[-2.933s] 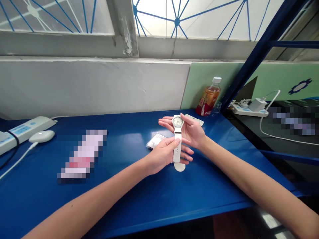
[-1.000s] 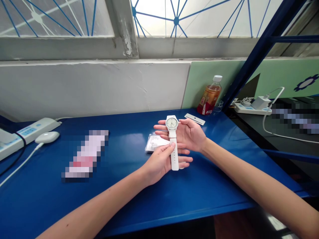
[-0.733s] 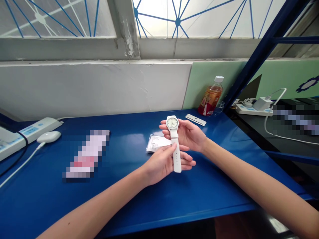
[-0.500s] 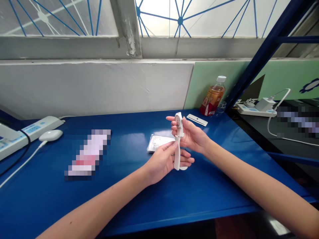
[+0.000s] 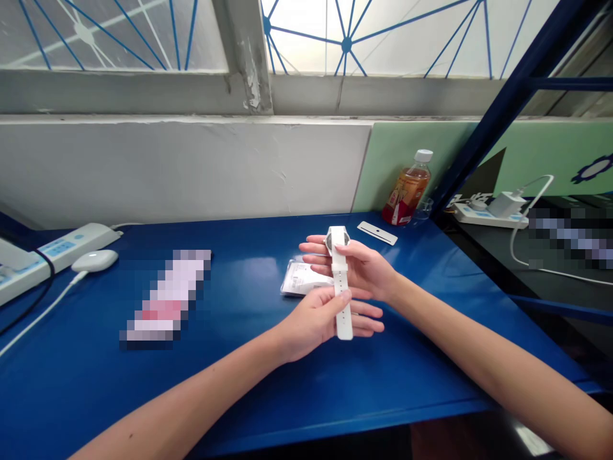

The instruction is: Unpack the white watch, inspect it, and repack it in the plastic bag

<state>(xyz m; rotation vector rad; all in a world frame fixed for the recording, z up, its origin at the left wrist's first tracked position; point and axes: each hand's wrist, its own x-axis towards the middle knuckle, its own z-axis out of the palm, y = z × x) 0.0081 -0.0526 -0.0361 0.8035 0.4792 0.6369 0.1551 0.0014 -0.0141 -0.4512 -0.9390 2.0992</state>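
Note:
Between my two hands is a white wristwatch (image 5: 341, 271), its strap hanging down toward me and its case at the far end. My left hand (image 5: 313, 319) pinches the lower strap, thumb on top and the other fingers behind it. With its thumb pressed on the strap near the case, my right hand (image 5: 364, 265) supports the watch's upper part; its fingers reach out behind. The dial is mostly hidden by the strap. Just beyond my left hand, a flat clear-wrapped package with a printed white label (image 5: 301, 278) lies on the blue table (image 5: 249, 383).
A drink bottle (image 5: 407, 188) stands at the back right, beside a flat white strip (image 5: 377, 232). At left lie a blurred-out phone-like object (image 5: 167, 297), a white puck on a cable (image 5: 94, 260) and a power strip (image 5: 71, 249). A blue metal post (image 5: 483, 128) slants up at right.
The watch has turned from edge-on so that the flat of its strap faces me. Both hands have dropped slightly, still gripping it.

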